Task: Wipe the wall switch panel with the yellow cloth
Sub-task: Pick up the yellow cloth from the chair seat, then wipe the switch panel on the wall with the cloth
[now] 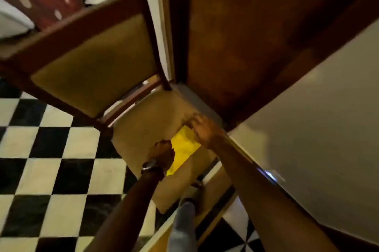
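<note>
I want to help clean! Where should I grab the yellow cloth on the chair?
Probably its far corner, coming from above: the yellow cloth lies flat on the chair seat, so pinch an edge up. The right hand is already there.

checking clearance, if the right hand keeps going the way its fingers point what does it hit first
Probably the chair seat just past the yellow cloth; the right hand already sits at the cloth's far corner. Depth is unclear.

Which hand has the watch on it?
The left hand, at the near left edge of the yellow cloth on the chair seat. The right hand, at the cloth's far corner, has a bare wrist.
</note>
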`<state>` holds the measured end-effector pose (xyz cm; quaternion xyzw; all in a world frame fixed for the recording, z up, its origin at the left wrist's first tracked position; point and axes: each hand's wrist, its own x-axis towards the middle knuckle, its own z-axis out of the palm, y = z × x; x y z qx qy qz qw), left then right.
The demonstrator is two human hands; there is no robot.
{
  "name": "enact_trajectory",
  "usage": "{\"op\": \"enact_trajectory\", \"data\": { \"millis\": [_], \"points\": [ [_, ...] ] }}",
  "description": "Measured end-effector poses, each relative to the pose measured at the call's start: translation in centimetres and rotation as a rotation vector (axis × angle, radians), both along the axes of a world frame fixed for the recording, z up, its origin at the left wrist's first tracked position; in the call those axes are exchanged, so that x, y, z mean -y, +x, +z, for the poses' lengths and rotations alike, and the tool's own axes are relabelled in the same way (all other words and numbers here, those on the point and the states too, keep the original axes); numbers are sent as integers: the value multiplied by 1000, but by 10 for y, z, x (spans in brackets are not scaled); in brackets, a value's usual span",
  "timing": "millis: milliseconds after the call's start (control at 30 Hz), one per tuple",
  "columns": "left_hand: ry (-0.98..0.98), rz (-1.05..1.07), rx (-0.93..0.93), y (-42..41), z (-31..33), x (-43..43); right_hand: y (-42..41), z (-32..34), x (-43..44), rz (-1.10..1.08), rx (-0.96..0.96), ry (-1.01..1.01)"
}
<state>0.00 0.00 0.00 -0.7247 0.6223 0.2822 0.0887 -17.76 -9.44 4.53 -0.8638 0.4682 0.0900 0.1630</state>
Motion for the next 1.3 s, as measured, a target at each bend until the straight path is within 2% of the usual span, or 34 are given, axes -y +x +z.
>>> {"op": "enact_trajectory", "data": {
  "millis": [100,200,300,433,467,533,633,700,767,833,900,933,1000,1067,1133,1167,1233,1300],
  "points": [
    [72,74,52,7,-65,-6,39,-76,-3,102,-40,92],
    [89,126,54,12,-109,-7,53,-123,-1,251,-206,100],
    [79,66,131,9,-122,-6,37,-126,-11,365,-307,39],
    [20,-71,60,-19,-87,2,-20,-84,-32,183,-316,64],
    [13,-122,20,-32,-72,9,-41,-71,-37,181,-310,98],
    [-73,-264,-45,-70,-19,31,-100,-48,-47,-38,-199,99],
    [-364,-599,-131,-146,71,50,-197,43,-78,-304,-36,156],
    [-478,-786,-186,-201,132,55,-261,111,-102,-449,115,93],
    [-564,-964,-140,-262,190,53,-319,181,-135,-579,190,-87],
    [-678,-1179,-99,-319,259,45,-369,241,-169,-696,179,-338],
    [-627,-1210,-274,-370,322,33,-407,287,-195,-778,188,-576],
    [-710,-1240,-286,-395,352,24,-425,311,-208,-844,203,-662],
    [-887,-1402,-145,-436,401,12,-453,350,-224,-858,102,-840],
    [-1035,-1367,19,-458,441,8,-473,376,-221,-790,8,-1003],
    [-1090,-1382,120,-476,474,3,-487,402,-217,-748,-37,-1133],
    [-1127,-1379,154,-475,479,5,-486,406,-209,-727,-55,-1176],
    [-1321,-1400,243,-482,500,13,-490,415,-199,-749,-102,-1246],
    [-1465,-1469,261,-488,526,19,-491,421,-197,-863,-147,-1246]
  ]
}}
